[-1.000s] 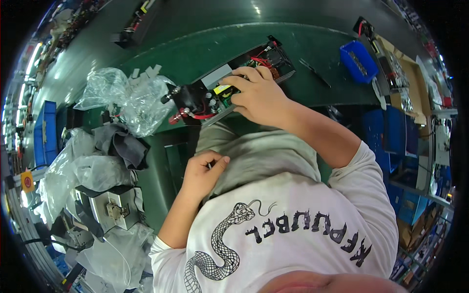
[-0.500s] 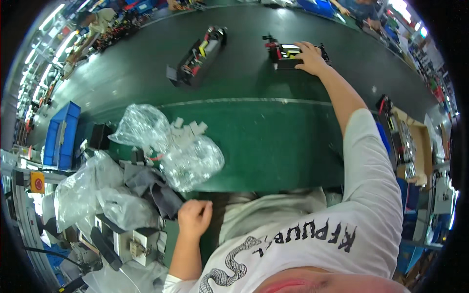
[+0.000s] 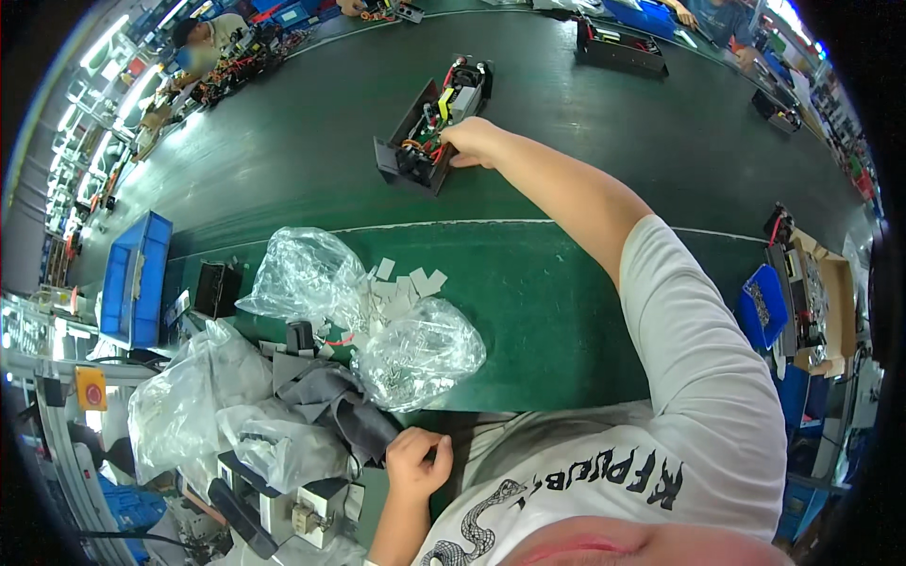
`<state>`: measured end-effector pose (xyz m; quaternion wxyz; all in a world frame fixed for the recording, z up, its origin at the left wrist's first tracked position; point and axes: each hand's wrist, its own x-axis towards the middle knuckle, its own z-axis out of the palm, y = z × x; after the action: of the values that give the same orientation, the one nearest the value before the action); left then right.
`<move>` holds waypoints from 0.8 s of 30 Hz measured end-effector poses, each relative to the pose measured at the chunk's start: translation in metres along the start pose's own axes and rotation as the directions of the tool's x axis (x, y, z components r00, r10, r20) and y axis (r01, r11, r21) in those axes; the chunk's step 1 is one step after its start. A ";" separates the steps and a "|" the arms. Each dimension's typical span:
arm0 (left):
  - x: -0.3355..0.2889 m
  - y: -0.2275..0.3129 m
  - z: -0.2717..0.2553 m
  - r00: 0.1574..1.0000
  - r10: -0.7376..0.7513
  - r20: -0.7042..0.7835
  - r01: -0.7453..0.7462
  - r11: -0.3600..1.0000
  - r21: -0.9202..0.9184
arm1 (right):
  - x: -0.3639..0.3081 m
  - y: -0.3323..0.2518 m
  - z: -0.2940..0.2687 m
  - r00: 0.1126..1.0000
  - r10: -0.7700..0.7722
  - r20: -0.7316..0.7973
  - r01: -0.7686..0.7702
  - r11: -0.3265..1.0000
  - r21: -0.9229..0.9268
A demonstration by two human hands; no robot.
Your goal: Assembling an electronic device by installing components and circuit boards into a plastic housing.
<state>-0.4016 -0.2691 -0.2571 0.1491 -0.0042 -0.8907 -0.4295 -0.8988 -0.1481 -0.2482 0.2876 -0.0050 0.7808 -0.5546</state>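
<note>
My right hand [image 3: 474,143] reaches over the dark belt and grips the side wall of an open black electronic unit [image 3: 411,170]. Its thumb is outside the wall, while the other fingertips are partly hidden at the edge. Inside the unit show wires, a yellow part and a green board. My left hand [image 3: 417,464] hovers low by the table's near edge, fingers curled in, with nothing seen in it. Dark grey cloth [image 3: 344,406] lies just beyond that hand.
Clear plastic bags [image 3: 420,354] and loose pale squares [image 3: 401,294] cover the green table's left part. A blue bin [image 3: 137,280] stands at far left, a smaller blue tray [image 3: 763,307] at right. Another black unit [image 3: 623,49] sits further back. A person [image 3: 212,47] works far left.
My right hand has left the black unit on the right and moved left onto the other one. The right-hand unit is now further back. My left hand stays curled near the edge.
</note>
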 end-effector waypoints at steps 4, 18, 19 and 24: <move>0.002 -0.003 -0.002 1.000 -0.004 -0.006 0.004 1.000 -0.024 | 0.020 0.010 -0.011 0.946 -0.125 -0.299 0.120 0.992 -0.038; -0.016 0.004 0.009 0.997 -0.072 -0.021 0.072 0.997 0.034 | -0.205 0.088 -0.124 0.848 -0.422 -0.321 0.449 0.894 0.009; -0.016 0.008 0.013 0.997 -0.082 -0.014 0.082 0.996 -0.027 | -0.237 0.089 -0.128 0.873 -0.387 -0.297 0.381 0.921 -0.080; 0.008 0.044 0.046 1.000 0.022 0.008 -0.019 0.964 -0.264 | -0.322 0.142 -0.144 0.866 -0.475 -0.157 0.375 0.824 -0.425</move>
<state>-0.4157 -0.2074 -0.2485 0.1468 -0.0357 -0.8264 -0.5425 -0.6514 0.1364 -0.1976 0.0459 -0.1642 0.8824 -0.4385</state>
